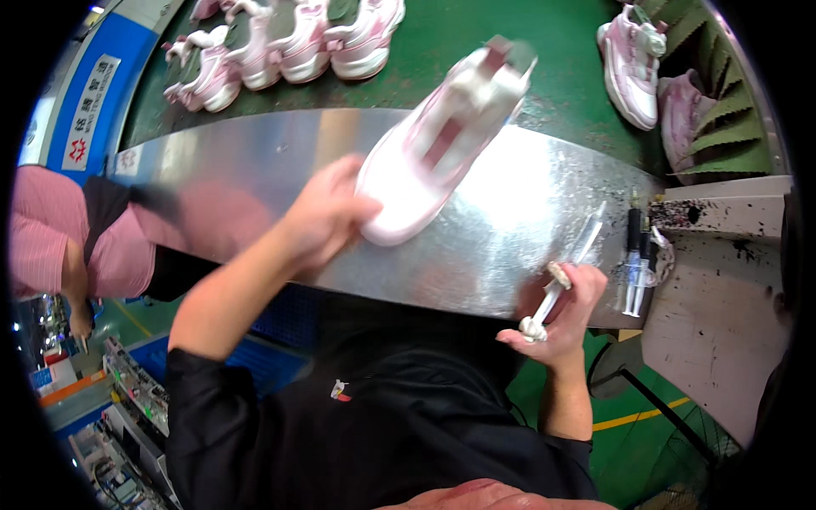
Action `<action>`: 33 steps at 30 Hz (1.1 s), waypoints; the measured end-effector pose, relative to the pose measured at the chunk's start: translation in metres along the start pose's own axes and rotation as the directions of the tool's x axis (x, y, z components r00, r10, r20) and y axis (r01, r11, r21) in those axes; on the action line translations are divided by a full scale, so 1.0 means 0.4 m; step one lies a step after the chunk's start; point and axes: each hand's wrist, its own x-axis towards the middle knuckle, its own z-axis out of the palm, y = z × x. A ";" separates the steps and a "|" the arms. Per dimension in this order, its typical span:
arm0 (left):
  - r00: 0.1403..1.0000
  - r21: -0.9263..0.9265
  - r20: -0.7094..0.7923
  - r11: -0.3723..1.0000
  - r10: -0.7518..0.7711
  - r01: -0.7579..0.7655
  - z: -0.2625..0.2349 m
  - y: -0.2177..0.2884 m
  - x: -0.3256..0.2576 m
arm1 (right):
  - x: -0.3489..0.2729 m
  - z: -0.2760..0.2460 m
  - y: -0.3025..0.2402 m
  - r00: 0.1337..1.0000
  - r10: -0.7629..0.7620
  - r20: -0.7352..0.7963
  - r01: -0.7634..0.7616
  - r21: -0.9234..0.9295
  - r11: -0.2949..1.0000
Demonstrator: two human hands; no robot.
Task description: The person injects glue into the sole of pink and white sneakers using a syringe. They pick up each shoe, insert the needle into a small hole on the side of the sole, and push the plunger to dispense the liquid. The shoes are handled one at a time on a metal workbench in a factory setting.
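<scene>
Nearest the lens: the person's black-sleeved torso and forearms, rising from the lower edge toward a curved sheet-metal bench.

Left hand: fingers are curled around the toe end of a pink-and-white shoe, gripping it. The shoe lies on its side across the bench with the sole turned toward the person and the heel pointing away toward the green conveyor belt. Holding it at the toe keeps the sole edge exposed and steady; that is judged to be the reason for the grip. The heel end is blurred, so whether it rests on the metal or is slightly lifted cannot be told.

Right hand: fingers are closed around a slim white-tipped applicator, held near its lower end like a pen, shaft angled up toward the bench. It is held apart from the shoe, near the bench's front edge.

Just right of that hand, several dark-handled brushes stand together at the edge of a paint-stained white side table, within easy reach.

On the belt beyond: a row of finished pink shoes at upper left and another pair at upper right. A co-worker in a pink striped top stands at the left.
</scene>
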 end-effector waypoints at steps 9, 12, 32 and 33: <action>0.991 0.499 0.090 0.865 -0.099 0.042 0.250 0.064 0.532 | 0.022 0.001 -0.002 0.998 0.043 0.038 -0.044 0.013 0.999; 0.983 0.580 0.172 0.800 0.065 -0.154 0.181 0.060 0.453 | 0.019 -0.009 -0.006 0.997 0.057 0.044 -0.056 -0.009 0.998; 0.847 0.460 -0.152 0.795 0.510 -0.396 -0.169 0.202 0.131 | -0.097 -0.083 -0.081 0.961 0.192 0.197 -0.236 0.236 0.942; 0.853 0.483 -0.133 0.784 0.505 -0.389 -0.180 0.166 0.058 | -0.104 -0.086 -0.084 0.956 0.206 0.208 -0.256 0.250 0.934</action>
